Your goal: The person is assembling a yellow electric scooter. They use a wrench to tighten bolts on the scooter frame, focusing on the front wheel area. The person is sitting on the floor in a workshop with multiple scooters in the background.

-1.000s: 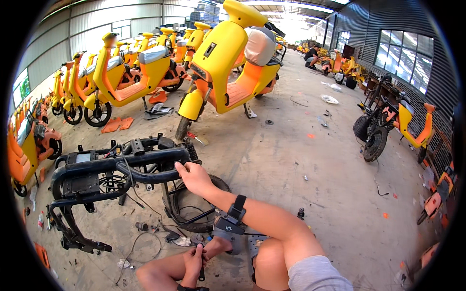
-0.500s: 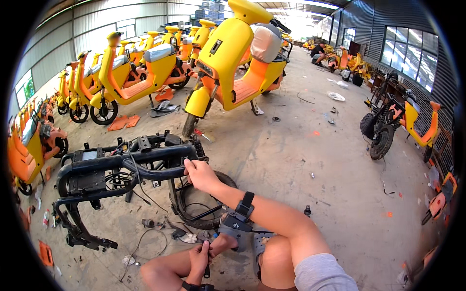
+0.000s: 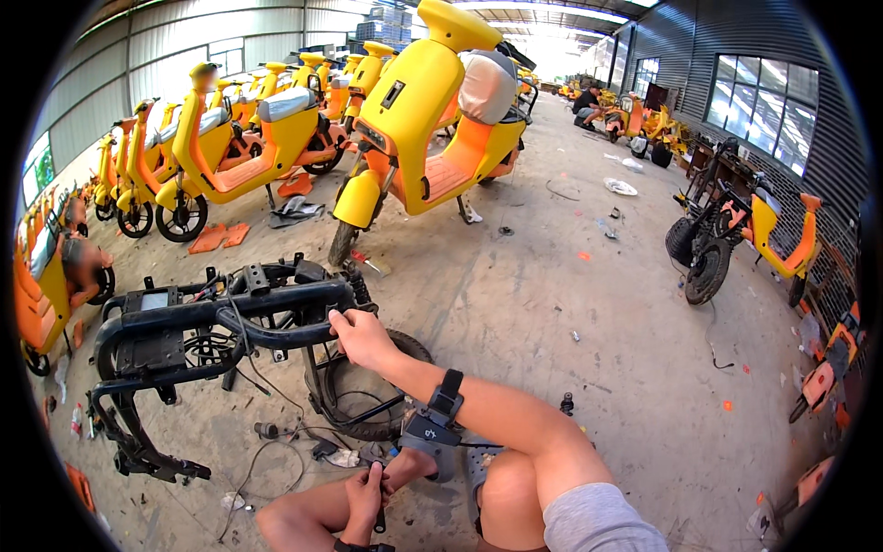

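A stripped black scooter frame lies in front of me, with loose cables hanging from it and a wheel at its right end. At that end my right hand is closed on the frame's tube, its fingertips partly hidden behind the hand. Low in the view, by my bent leg, my left hand is closed around a slim black-handled tool. Its working end cannot be made out. Cables and a connector rest on the floor between the left hand and the frame.
A yellow and orange scooter stands just beyond the frame, with rows of similar ones at left. To the right are a partly stripped scooter and orange parts. Another person crouches far back. Small scraps and a bolt-like piece litter the floor.
The whole view has shifted slightly, so things sit a little further left. My right hand stays on the frame's end, and my left hand keeps the black-handled tool, now tilted slightly differently.
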`<state>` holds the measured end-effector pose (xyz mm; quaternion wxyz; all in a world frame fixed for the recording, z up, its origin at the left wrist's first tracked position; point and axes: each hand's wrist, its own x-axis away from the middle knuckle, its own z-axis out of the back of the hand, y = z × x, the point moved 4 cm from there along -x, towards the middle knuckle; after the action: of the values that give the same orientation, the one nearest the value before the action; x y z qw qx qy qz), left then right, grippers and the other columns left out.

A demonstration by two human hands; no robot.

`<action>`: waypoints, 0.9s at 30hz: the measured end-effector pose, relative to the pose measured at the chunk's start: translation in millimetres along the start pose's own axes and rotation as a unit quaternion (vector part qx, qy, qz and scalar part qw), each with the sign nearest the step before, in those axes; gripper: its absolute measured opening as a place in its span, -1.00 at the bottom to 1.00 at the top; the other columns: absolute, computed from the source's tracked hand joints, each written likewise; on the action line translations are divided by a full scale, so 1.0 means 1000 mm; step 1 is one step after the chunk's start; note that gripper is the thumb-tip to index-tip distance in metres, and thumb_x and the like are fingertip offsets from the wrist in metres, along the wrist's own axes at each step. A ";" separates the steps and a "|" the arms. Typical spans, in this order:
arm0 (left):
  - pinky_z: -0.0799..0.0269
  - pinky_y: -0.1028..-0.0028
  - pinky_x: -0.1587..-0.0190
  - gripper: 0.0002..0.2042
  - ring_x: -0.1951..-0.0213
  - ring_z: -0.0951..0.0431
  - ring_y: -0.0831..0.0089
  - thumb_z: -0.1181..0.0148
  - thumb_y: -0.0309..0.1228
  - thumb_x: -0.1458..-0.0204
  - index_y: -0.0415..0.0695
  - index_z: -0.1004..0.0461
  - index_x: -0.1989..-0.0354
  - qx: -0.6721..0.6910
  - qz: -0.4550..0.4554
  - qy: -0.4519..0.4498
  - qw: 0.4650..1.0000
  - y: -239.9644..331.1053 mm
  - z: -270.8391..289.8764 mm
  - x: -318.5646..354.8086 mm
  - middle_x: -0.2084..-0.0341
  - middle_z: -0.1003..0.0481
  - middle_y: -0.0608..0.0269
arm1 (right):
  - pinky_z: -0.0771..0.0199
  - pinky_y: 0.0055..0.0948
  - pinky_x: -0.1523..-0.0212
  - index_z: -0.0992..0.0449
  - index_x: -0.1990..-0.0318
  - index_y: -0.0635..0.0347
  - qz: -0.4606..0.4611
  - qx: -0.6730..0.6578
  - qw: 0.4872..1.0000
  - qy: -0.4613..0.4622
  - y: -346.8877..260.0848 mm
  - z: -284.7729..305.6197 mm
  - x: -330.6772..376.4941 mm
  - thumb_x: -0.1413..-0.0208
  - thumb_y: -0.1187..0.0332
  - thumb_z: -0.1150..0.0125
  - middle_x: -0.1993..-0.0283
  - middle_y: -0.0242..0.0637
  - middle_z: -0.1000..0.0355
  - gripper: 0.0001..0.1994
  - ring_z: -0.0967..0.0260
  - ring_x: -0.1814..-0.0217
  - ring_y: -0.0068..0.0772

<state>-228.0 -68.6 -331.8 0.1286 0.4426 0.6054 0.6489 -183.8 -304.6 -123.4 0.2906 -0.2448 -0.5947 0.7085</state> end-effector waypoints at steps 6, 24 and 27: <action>-0.14 0.58 0.77 -0.60 0.81 -0.30 0.57 -0.06 -0.15 -0.24 -0.30 -0.44 0.47 0.004 0.014 0.001 1.000 0.000 0.000 0.000 0.75 -0.44 0.18 | -0.31 -0.39 0.55 -0.43 0.47 0.25 -0.044 -0.048 0.998 -0.019 -0.003 -0.001 0.005 -0.30 0.03 0.06 0.66 -0.33 -0.38 -0.54 -0.32 0.65 -0.48; -0.13 0.60 0.77 -0.60 0.81 -0.30 0.60 -0.08 -0.17 -0.23 -0.32 -0.46 0.47 0.009 -0.001 0.007 1.000 0.002 0.000 0.002 0.74 -0.44 0.20 | -0.18 -0.45 0.69 -0.41 0.45 0.25 -0.052 -0.109 0.992 -0.038 -0.005 -0.002 0.008 -0.31 0.04 0.07 0.69 -0.37 -0.31 -0.55 -0.19 0.77 -0.53; -0.13 0.60 0.77 -0.59 0.81 -0.30 0.60 -0.08 -0.16 -0.23 -0.32 -0.46 0.47 0.009 0.002 0.004 1.000 0.002 -0.002 0.002 0.74 -0.45 0.19 | -0.17 -0.46 0.70 -0.40 0.43 0.26 -0.035 -0.084 0.996 -0.012 -0.003 0.000 0.006 -0.30 0.04 0.03 0.69 -0.38 -0.30 -0.57 -0.16 0.77 -0.54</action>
<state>-229.3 -69.1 -328.8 0.1208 0.4421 0.6108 0.6457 -187.7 -300.1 -120.4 0.2867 -0.2390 -0.6639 0.6480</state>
